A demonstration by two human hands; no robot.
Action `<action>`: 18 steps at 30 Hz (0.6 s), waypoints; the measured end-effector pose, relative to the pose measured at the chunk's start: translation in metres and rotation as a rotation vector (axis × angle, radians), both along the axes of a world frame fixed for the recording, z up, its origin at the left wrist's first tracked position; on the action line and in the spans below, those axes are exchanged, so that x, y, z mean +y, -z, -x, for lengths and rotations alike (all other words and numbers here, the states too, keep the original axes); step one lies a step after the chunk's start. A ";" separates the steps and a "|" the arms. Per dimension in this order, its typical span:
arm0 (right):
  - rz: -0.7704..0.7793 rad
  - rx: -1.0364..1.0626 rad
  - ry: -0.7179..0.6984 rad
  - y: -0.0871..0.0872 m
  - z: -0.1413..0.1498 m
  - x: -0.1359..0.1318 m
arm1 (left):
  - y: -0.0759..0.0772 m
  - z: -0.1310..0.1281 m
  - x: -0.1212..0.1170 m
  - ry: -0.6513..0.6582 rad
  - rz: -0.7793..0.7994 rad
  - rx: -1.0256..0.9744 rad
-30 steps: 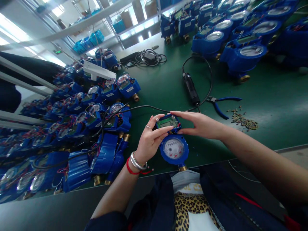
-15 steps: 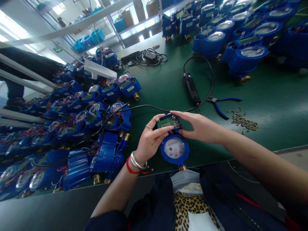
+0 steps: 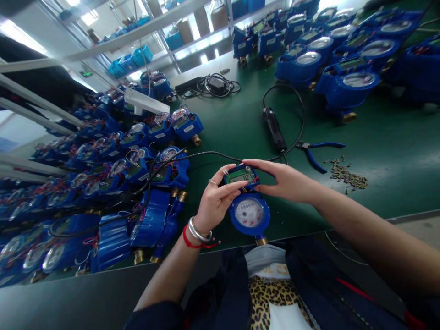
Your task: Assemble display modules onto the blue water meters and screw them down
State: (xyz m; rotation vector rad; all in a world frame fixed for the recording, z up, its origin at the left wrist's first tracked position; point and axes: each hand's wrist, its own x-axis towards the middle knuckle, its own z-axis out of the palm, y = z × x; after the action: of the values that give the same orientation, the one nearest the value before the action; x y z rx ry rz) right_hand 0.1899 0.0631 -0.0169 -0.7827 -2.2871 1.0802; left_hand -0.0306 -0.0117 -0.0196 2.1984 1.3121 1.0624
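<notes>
A blue water meter [image 3: 249, 212] with a round dial lies at the table's front edge, its brass fitting [image 3: 261, 241] toward me. In its upper housing sits a green circuit board with a small display [image 3: 239, 178] showing digits. My left hand [image 3: 217, 198] grips the housing's left side, with a finger stretched along the display's lower edge. From the right, my right hand [image 3: 284, 182] holds the same housing, thumb below and fingers along the top edge. The undersides of the fingers are hidden.
Beyond my hands lies a black electric screwdriver [image 3: 274, 128] with a cable. Blue-handled pliers [image 3: 314, 153] and a pile of small screws [image 3: 348, 175] are to the right. Rows of blue meters [image 3: 151, 215] crowd the left, and more meters [image 3: 354, 85] stand at the back right.
Both hands keep their hold on the water meter, with no clear finger movement. The view has shifted slightly. A dark-clothed person at the far left has changed position.
</notes>
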 end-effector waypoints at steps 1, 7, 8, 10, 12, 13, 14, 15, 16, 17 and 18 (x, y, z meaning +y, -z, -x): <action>-0.032 -0.017 0.018 -0.001 0.001 -0.002 | 0.000 0.000 0.000 0.001 -0.005 0.002; -0.214 -0.086 0.089 -0.003 0.007 -0.010 | -0.001 0.000 -0.001 -0.001 -0.019 -0.001; -0.236 -0.091 0.096 -0.002 0.008 -0.010 | -0.002 0.000 -0.001 0.002 -0.016 0.004; -0.270 -0.087 0.104 -0.001 0.009 -0.010 | -0.002 0.001 -0.001 0.005 -0.017 0.015; -0.292 -0.082 0.109 0.001 0.010 -0.010 | -0.002 0.000 -0.001 -0.001 -0.028 0.032; -0.299 -0.081 0.111 0.002 0.010 -0.009 | -0.001 -0.001 -0.001 -0.011 -0.038 0.045; -0.304 -0.081 0.114 0.003 0.010 -0.009 | 0.000 -0.003 -0.001 -0.027 -0.050 0.061; -0.308 -0.078 0.118 0.004 0.011 -0.009 | 0.001 -0.005 -0.001 -0.050 -0.064 0.077; -0.309 -0.073 0.123 0.005 0.011 -0.009 | 0.002 -0.007 -0.001 -0.078 -0.076 0.090; -0.308 -0.066 0.129 0.006 0.012 -0.009 | 0.003 -0.010 -0.001 -0.109 -0.084 0.100; -0.306 -0.058 0.134 0.007 0.012 -0.008 | 0.003 -0.013 -0.001 -0.138 -0.090 0.107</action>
State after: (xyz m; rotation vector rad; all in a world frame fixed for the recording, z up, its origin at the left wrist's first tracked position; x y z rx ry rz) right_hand 0.1779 0.0546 -0.0242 -0.8349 -2.3354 0.6351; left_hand -0.0179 -0.0125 -0.0223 2.2863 1.5088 1.0860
